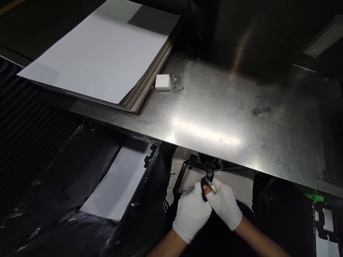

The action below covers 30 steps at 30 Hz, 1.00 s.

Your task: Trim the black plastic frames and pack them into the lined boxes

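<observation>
Far left: stack of white sheets over grey boards (107,53) overhangs the brushed steel table (227,117); small white block (163,82) lies just beside it. Below the table edge, one white sheet (118,182) rests on black plastic film (53,185).

Centre: black plastic frame part (187,171) is held in the lap, under the table lip. Left gloved hand (191,212) is closed around it; right gloved hand (225,203) pinches a small tool or tab at its corner, which cannot be made out clearly. Work looks mid-way, the part not yet set down.

Room: tight under the lip, open on the tabletop to the right.

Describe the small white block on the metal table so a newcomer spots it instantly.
Start at the steel table, then find the stack of white sheets at its left. The white block sits beside the stack's right edge: the only small, thick cube-like item there.
</observation>
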Available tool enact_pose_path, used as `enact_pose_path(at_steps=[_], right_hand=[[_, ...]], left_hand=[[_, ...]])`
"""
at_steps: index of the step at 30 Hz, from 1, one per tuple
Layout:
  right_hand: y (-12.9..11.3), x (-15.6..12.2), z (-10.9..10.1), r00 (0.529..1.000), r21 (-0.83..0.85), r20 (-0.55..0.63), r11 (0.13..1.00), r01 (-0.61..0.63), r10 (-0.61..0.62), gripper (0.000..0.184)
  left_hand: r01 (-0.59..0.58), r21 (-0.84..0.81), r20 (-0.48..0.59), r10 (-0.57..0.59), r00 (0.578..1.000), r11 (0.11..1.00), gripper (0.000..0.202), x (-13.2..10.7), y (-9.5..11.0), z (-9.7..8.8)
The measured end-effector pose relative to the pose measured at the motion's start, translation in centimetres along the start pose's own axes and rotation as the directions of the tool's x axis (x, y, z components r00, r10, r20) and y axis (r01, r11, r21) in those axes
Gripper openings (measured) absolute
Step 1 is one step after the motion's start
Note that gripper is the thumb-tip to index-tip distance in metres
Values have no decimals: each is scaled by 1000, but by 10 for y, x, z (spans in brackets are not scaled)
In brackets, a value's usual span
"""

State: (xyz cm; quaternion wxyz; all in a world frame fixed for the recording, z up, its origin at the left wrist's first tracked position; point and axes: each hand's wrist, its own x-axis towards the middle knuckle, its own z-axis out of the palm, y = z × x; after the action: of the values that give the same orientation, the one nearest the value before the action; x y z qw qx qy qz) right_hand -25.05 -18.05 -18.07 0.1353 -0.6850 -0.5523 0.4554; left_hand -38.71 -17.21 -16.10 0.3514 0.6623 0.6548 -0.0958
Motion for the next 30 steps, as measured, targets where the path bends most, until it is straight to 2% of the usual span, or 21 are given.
enact_pose_path(at_steps=[5,10,18,23,30], right_hand=[[3,0,2,1000,200,16,979,-24,22,31],[1,0,1,999,179,16,983,-52,50,23],[-1,2,-5,999,175,40,984,-26,20,22],[-1,0,-8,997,213,72,977,-22,7,26],[-3,-3,-9,997,268,73,963,-28,8,27]], left_hand=[[-2,-29,-25,1,1000,1000,5,-1,-2,3],[-13,8,-32,13,999,1000,6,0,-4,6],[-17,21,-76,19,997,1000,2,0,-1,1],[-33,-35,-130,28,991,999,5,-3,1,-2],[-67,-63,-187,54,981,996,6,-4,-4,5]])
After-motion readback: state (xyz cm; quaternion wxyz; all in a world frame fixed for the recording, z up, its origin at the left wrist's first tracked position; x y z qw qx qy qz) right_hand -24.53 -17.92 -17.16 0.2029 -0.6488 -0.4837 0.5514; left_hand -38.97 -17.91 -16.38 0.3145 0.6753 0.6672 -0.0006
